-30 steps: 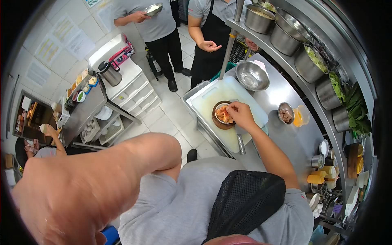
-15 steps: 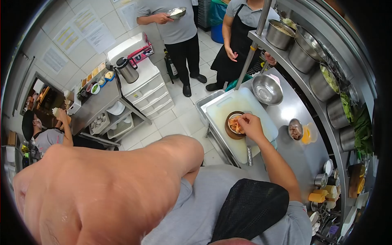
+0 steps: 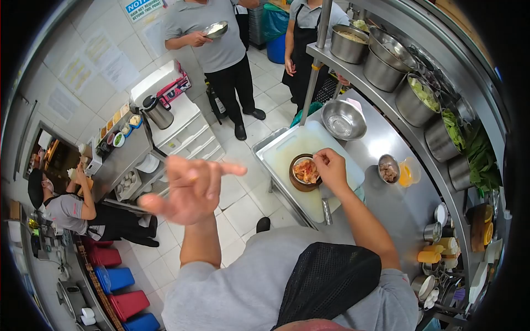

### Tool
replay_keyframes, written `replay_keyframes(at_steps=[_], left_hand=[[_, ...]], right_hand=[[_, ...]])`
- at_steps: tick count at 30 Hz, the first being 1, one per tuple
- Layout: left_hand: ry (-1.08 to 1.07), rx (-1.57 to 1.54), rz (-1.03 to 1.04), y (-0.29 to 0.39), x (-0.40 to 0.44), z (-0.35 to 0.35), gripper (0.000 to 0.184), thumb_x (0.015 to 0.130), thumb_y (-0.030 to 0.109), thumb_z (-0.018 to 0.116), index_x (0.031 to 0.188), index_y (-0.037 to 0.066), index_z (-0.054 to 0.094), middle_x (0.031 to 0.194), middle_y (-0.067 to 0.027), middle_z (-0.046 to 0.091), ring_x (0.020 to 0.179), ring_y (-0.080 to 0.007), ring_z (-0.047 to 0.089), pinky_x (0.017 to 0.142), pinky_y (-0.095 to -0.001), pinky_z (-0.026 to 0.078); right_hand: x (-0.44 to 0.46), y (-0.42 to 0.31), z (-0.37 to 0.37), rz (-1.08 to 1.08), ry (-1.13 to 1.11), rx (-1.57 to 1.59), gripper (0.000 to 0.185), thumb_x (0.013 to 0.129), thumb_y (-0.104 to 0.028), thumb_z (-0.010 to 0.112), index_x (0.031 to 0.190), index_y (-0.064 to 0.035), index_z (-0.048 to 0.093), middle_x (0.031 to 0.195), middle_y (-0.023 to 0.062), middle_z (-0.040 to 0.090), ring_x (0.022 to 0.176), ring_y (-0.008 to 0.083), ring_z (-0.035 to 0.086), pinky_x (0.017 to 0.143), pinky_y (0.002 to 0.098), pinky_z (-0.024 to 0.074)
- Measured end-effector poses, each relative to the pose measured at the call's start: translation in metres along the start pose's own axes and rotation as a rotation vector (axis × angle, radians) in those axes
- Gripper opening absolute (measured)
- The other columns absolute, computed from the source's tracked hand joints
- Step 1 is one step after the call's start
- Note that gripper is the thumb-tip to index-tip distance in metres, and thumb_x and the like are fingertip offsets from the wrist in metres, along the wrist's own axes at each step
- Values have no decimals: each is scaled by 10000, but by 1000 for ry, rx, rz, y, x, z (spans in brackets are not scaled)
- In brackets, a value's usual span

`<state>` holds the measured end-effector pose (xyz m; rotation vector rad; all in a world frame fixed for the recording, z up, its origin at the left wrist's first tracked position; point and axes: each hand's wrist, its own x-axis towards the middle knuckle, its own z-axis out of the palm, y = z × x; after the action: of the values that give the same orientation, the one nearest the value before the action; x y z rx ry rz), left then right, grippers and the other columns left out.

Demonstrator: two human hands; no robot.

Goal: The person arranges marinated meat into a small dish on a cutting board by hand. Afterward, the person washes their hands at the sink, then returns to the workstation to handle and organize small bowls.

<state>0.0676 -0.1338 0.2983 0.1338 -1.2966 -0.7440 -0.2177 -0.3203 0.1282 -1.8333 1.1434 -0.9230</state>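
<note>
My left hand [image 3: 193, 185] is raised in the air left of the cutting board, fingers spread, holding nothing. My right hand [image 3: 333, 172] is at the right rim of a small brown pot [image 3: 302, 185], fingertips pinched together; whatever may be between them is hidden. Reddish-orange food pieces [image 3: 306, 170] fill the pot. It stands on a pale cutting board [image 3: 276, 154]. A knife with a metal handle [image 3: 327, 212] lies by the board's near edge, its blade partly hidden under my right wrist.
A steel bowl [image 3: 344, 119] stands behind the board. To the right are a small bowl of meat [image 3: 388, 169] and a container with orange contents [image 3: 407, 172]. A shelf [image 3: 381, 91] overhangs with several pots. A co-worker with a bowl [image 3: 215, 30] and another in an apron [image 3: 305, 49] stand ahead.
My left arm has swung away from close to the camera, and the open hand now shows. My right fingers have lifted from the food to the pot's rim. The view has shifted.
</note>
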Motion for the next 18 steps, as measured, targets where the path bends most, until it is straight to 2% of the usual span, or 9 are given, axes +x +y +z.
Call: replay_keyframes(at_steps=[1, 3, 5, 6, 8, 10, 13, 17, 18], left_hand=[[52, -1, -96, -14, -23, -14, 728, 1002, 767, 336, 1205, 106, 564, 626, 16, 395, 594, -114, 470, 919, -611, 578], [315, 149, -278, -44, -79, -36, 680, 1024, 721, 360, 1197, 99, 575, 632, 38, 350, 563, -94, 430, 859, -550, 604], [564, 287, -481, -76, -144, -68, 560, 1056, 610, 417, 1178, 90, 586, 644, 35, 363, 550, -80, 393, 762, -487, 622], [562, 276, -507, -89, -176, -86, 560, 1056, 610, 417, 1178, 90, 586, 644, 35, 363, 550, -80, 393, 762, -487, 622], [836, 519, -790, -111, -242, -119, 439, 1069, 483, 503, 1179, 64, 576, 648, 30, 369, 546, -81, 392, 724, -437, 630], [979, 723, -963, -126, -305, -141, 324, 1040, 369, 616, 1156, 67, 594, 691, 22, 429, 598, -87, 456, 635, -373, 618], [1113, 785, -1199, -122, -397, -158, 370, 987, 351, 704, 1191, 69, 577, 916, -77, 587, 583, -165, 551, 524, -321, 554], [1252, 721, -1420, -83, -493, -152, 282, 994, 257, 652, 1175, 68, 547, 755, -72, 514, 512, -191, 521, 485, -361, 539], [1238, 705, -1500, -68, -498, -142, 229, 1001, 275, 630, 1039, 68, 540, 693, -61, 484, 491, -179, 493, 463, -368, 511]], right_hand=[[0, 2, -1, -28, 37, -26, 211, 913, -169, 714, 976, 31, 738, 801, 109, 720, 695, 157, 648, 652, 312, 518], [-4, 15, 0, -41, 77, -51, 204, 904, -161, 713, 979, 27, 737, 817, 124, 727, 709, 188, 668, 657, 330, 525], [-6, 37, -2, -73, -149, -207, 186, 890, -144, 702, 983, 13, 738, 864, 167, 736, 751, 281, 701, 675, 388, 537], [-9, 37, -2, -58, -144, -216, 191, 895, -166, 687, 995, -15, 746, 902, 198, 731, 799, 341, 708, 708, 425, 543], [-7, 33, -9, 48, -181, -282, 214, 911, -207, 676, 1003, -29, 750, 897, 204, 726, 805, 329, 707, 719, 412, 543], [-7, 48, -22, 19, -119, -265, 224, 922, -232, 666, 996, -34, 744, 892, 201, 714, 814, 338, 698, 731, 421, 536], [4, 76, -68, -30, 12, -381, 224, 909, -260, 659, 936, -51, 736, 899, 182, 724, 825, 353, 702, 741, 441, 544], [3, 102, -147, 104, 287, -462, 195, 885, -235, 657, 932, -75, 757, 874, 166, 740, 824, 354, 711, 746, 440, 554], [-4, 101, -163, 108, 290, -466, 195, 885, -235, 657, 932, -75, 757, 874, 166, 740, 824, 354, 711, 746, 440, 554]])
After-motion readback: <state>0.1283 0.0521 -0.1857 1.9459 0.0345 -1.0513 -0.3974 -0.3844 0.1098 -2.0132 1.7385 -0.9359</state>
